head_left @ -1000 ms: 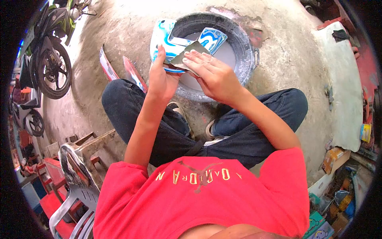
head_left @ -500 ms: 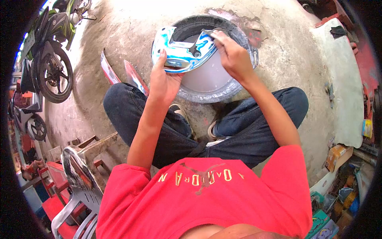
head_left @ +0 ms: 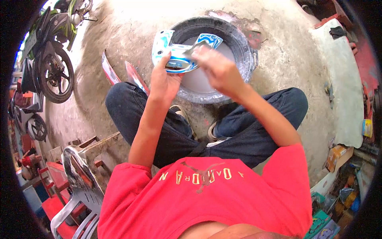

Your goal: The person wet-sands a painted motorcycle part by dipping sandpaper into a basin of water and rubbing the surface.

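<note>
A curved blue and white panel (head_left: 181,63) is held over a round black basin (head_left: 242,75) of cloudy grey water (head_left: 199,81). My left hand (head_left: 165,81) grips the panel's lower left edge, thumb on top. Against the middle of the panel, my right hand (head_left: 215,65) presses a dark grey sheet (head_left: 193,51); its fingers are blurred by motion and partly cover the panel. The panel's right end shows beyond the fingers.
Two narrow red and white panels (head_left: 136,77) lie on the concrete floor (head_left: 91,103) left of my knee. Motorcycles (head_left: 53,71) stand at the far left, a grey plastic chair (head_left: 81,199) at lower left. A cardboard box (head_left: 338,158) and clutter are at lower right.
My right hand, with the grey sheet, has moved from the panel's right tip back down and left to its middle. The left hand keeps its hold almost unmoved.
</note>
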`<state>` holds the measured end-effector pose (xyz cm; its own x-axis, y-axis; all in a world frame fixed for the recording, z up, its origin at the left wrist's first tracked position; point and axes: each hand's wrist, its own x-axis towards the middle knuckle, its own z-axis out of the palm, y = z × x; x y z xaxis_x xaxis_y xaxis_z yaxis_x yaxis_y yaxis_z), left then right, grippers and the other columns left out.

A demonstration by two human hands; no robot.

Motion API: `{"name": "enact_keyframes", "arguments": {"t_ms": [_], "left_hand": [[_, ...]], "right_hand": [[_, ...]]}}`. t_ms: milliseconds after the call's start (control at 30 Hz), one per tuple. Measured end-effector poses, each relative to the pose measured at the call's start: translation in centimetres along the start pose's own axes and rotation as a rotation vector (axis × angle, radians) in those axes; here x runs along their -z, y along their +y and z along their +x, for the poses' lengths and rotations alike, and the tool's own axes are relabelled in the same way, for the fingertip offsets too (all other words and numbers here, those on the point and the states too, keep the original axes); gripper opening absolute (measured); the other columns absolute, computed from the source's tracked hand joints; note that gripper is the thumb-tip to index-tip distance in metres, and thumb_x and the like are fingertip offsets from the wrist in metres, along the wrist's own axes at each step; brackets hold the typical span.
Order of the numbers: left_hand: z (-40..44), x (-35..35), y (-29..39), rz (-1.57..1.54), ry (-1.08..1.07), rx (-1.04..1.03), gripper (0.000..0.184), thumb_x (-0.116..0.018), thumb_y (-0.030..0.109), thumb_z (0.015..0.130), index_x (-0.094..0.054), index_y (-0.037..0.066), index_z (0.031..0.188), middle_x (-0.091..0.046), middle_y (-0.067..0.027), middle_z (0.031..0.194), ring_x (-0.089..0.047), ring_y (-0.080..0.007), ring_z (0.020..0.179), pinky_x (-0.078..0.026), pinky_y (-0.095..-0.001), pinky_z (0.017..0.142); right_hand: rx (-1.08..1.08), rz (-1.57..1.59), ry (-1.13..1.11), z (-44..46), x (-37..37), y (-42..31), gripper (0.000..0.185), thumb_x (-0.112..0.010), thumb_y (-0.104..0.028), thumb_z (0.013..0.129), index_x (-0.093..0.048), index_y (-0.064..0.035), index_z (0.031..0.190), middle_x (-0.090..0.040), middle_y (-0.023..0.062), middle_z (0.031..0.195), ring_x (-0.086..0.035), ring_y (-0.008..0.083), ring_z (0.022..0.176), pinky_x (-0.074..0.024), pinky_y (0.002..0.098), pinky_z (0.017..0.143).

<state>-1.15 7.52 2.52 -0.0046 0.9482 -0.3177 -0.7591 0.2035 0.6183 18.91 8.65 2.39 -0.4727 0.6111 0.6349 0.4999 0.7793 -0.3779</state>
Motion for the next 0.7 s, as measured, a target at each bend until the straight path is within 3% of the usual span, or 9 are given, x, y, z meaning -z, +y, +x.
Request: {"name": "enact_keyframes", "arguments": {"t_ms": [67,133,200,267,333,467,567,667,700], "left_hand": [[0.1,0.3,0.0,0.015,0.018,-0.009,0.033,-0.058,0.015,0.100,-0.054,0.003,0.131,-0.065,-0.0118,0.121,-0.064,-0.0255,0.112,-0.054,-0.0438,0.093],[-0.2,-0.2,-0.2,0.013,0.054,-0.035,0.030,-0.062,0.015,0.098,-0.058,0.005,0.126,-0.067,-0.0104,0.116,-0.067,-0.0246,0.106,-0.056,-0.0445,0.085],[-0.8,-1.1,0.0,0.031,0.027,-0.022,0.033,-0.063,0.015,0.098,-0.056,0.005,0.129,-0.066,-0.0111,0.119,-0.066,-0.0248,0.108,-0.055,-0.0454,0.089],[-1.0,-1.6,0.1,0.026,0.000,-0.017,0.034,-0.061,0.015,0.099,-0.054,0.004,0.131,-0.064,-0.0118,0.122,-0.064,-0.0251,0.112,-0.053,-0.0455,0.097],[-0.7,-1.7,0.0,0.023,0.005,-0.030,0.035,-0.061,0.016,0.100,-0.054,0.004,0.132,-0.064,-0.0121,0.123,-0.064,-0.0252,0.113,-0.053,-0.0457,0.097],[-0.1,-1.2,-0.3,0.021,-0.013,-0.028,0.035,-0.060,0.014,0.100,-0.053,0.003,0.132,-0.063,-0.0130,0.125,-0.064,-0.0260,0.114,-0.053,-0.0460,0.098],[-0.8,-2.3,-0.3,0.073,0.019,-0.038,0.035,-0.059,0.011,0.099,-0.053,0.002,0.132,-0.063,-0.0134,0.126,-0.063,-0.0265,0.115,-0.052,-0.0461,0.098],[-0.9,-2.5,-0.3,0.067,0.009,-0.030,0.035,-0.059,0.009,0.098,-0.053,0.002,0.132,-0.063,-0.0134,0.126,-0.063,-0.0262,0.115,-0.053,-0.0447,0.098],[-0.6,-2.3,-0.4,0.069,0.006,-0.027,0.036,-0.060,0.008,0.098,-0.052,0.002,0.132,-0.063,-0.0132,0.126,-0.063,-0.0260,0.115,-0.053,-0.0441,0.098]], "right_hand": [[0.121,-0.029,-0.060,0.0,0.7,-2.1,0.041,-0.057,-0.005,0.086,-0.065,-0.0092,0.126,-0.067,0.0157,0.127,-0.062,0.0297,0.123,-0.0494,0.0417,0.105],[0.152,-0.061,-0.048,0.2,1.0,0.8,0.037,-0.064,-0.006,0.090,-0.066,-0.0083,0.127,-0.067,0.0157,0.127,-0.062,0.0295,0.123,-0.0491,0.0407,0.105],[-0.060,-0.157,-0.052,1.1,2.0,3.4,0.036,-0.061,-0.007,0.092,-0.065,-0.0059,0.127,-0.066,0.0173,0.128,-0.063,0.0324,0.121,-0.0496,0.0402,0.104],[-0.340,0.005,-0.056,1.5,2.7,4.4,0.034,-0.061,-0.007,0.092,-0.065,-0.0048,0.126,-0.065,0.0181,0.128,-0.062,0.0330,0.121,-0.0494,0.0401,0.104],[-0.018,-0.161,0.013,1.0,1.5,3.0,0.038,-0.055,-0.006,0.088,-0.064,-0.0047,0.126,-0.066,0.0170,0.128,-0.063,0.0307,0.121,-0.0494,0.0414,0.105],[0.148,-0.096,-0.061,0.4,1.0,0.2,0.042,-0.056,-0.007,0.087,-0.063,-0.0051,0.128,-0.066,0.0183,0.127,-0.063,0.0302,0.122,-0.0491,0.0405,0.105],[-0.129,-0.131,0.022,1.1,2.0,4.0,0.034,-0.055,-0.010,0.090,-0.064,-0.0034,0.123,-0.066,0.0190,0.125,-0.065,0.0310,0.117,-0.0515,0.0410,0.100],[-0.154,-0.137,0.005,0.7,1.9,3.7,0.033,-0.055,-0.010,0.091,-0.064,-0.0034,0.123,-0.067,0.0185,0.125,-0.064,0.0304,0.118,-0.0512,0.0409,0.101],[-0.066,-0.123,0.004,0.0,0.9,2.7,0.035,-0.057,-0.009,0.090,-0.064,-0.0046,0.124,-0.066,0.0183,0.126,-0.064,0.0297,0.120,-0.0511,0.0408,0.102]]}}
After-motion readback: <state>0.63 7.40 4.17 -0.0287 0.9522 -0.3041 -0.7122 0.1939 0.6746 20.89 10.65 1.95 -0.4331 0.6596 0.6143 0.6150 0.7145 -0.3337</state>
